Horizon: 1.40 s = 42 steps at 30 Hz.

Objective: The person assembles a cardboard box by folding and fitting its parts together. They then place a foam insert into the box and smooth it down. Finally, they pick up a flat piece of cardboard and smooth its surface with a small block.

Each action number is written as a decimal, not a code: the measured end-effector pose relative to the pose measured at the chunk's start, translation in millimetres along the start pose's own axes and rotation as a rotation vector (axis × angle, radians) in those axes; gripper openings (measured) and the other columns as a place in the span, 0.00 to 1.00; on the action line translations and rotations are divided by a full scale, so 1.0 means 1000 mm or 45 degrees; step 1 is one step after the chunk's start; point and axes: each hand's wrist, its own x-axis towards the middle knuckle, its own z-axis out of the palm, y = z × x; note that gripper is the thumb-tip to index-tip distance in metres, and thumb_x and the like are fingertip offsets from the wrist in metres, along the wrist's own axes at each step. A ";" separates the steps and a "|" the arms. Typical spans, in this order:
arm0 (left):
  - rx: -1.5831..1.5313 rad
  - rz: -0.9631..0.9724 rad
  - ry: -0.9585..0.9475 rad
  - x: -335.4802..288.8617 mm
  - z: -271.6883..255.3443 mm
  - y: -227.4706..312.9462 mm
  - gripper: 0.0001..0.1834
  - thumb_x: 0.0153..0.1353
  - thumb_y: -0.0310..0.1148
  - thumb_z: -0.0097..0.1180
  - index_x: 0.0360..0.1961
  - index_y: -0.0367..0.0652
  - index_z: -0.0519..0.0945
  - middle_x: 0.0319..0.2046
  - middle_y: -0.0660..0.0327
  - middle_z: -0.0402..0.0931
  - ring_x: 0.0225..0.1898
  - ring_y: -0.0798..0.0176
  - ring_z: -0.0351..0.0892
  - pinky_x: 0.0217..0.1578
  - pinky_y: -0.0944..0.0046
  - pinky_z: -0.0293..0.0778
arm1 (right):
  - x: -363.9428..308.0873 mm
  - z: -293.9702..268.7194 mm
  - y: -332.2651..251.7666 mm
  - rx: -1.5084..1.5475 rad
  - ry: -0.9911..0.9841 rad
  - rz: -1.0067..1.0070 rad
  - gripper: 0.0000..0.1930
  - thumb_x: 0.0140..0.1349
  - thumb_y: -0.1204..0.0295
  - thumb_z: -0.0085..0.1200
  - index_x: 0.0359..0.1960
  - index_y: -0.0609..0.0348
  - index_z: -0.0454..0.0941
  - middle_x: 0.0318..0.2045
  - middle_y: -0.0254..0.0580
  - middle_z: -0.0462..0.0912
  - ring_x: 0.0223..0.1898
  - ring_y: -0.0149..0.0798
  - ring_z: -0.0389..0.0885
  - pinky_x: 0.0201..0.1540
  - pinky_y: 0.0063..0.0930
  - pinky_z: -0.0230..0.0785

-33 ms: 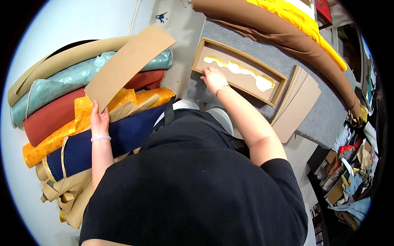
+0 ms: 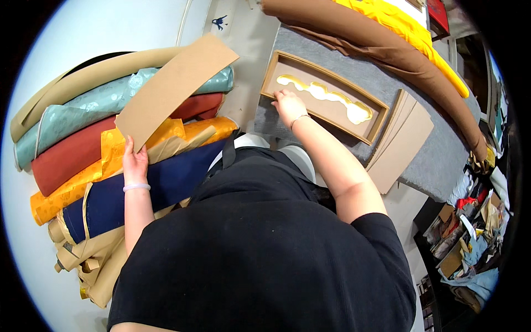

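My left hand (image 2: 135,162) grips the lower end of a long tan cardboard panel (image 2: 177,88), raised at a slant over the fabric rolls. A long shallow tan box (image 2: 378,125) lies on the grey-covered table. On its inner face is a wavy, cloud-like shape (image 2: 321,92), bright white with a yellow edge; I cannot tell whether it is a cut-out or an inlay. My right hand (image 2: 290,108) is at the near wall of the box, toward its left end, with bent fingers closed over the rim.
Several tan boards (image 2: 401,141) lie fanned right of the box. A brown fabric roll (image 2: 376,41) and yellow cloth (image 2: 409,27) run along the table's far side. Stacked fabric rolls (image 2: 72,160) fill the left. Mixed scraps (image 2: 470,238) lie in a dark bin at right.
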 end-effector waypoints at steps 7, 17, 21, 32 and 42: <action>-0.010 -0.056 0.080 0.000 -0.037 -0.009 0.17 0.69 0.34 0.59 0.56 0.44 0.76 0.52 0.63 0.78 0.51 0.67 0.79 0.50 0.69 0.77 | 0.008 0.005 0.004 0.180 0.035 0.109 0.12 0.63 0.67 0.56 0.45 0.54 0.85 0.41 0.48 0.83 0.48 0.51 0.80 0.53 0.41 0.73; -0.028 -0.161 0.030 0.051 -0.045 -0.010 0.17 0.69 0.35 0.59 0.57 0.46 0.75 0.53 0.66 0.78 0.55 0.68 0.77 0.53 0.68 0.76 | -0.001 0.009 -0.007 0.170 0.283 0.165 0.09 0.59 0.69 0.60 0.40 0.53 0.87 0.35 0.44 0.83 0.44 0.49 0.81 0.49 0.41 0.75; -0.070 -0.170 -0.069 0.084 -0.037 -0.010 0.19 0.68 0.32 0.59 0.58 0.40 0.75 0.56 0.61 0.77 0.56 0.64 0.77 0.56 0.65 0.76 | -0.001 0.009 -0.017 0.101 0.292 0.241 0.08 0.59 0.69 0.60 0.39 0.53 0.86 0.35 0.44 0.82 0.44 0.48 0.81 0.49 0.41 0.75; -0.005 -0.221 -0.228 0.159 0.008 0.004 0.19 0.67 0.33 0.61 0.57 0.46 0.76 0.55 0.66 0.77 0.55 0.66 0.76 0.53 0.67 0.73 | -0.002 0.003 -0.025 -0.099 0.139 0.191 0.10 0.64 0.65 0.56 0.41 0.56 0.82 0.40 0.46 0.81 0.46 0.50 0.81 0.50 0.42 0.74; 0.152 -0.266 -0.319 0.202 0.047 0.038 0.18 0.68 0.34 0.60 0.58 0.46 0.75 0.55 0.65 0.77 0.55 0.66 0.76 0.53 0.67 0.74 | -0.035 0.034 -0.028 -0.458 0.108 0.268 0.37 0.71 0.55 0.47 0.76 0.51 0.47 0.75 0.47 0.54 0.76 0.46 0.49 0.76 0.51 0.41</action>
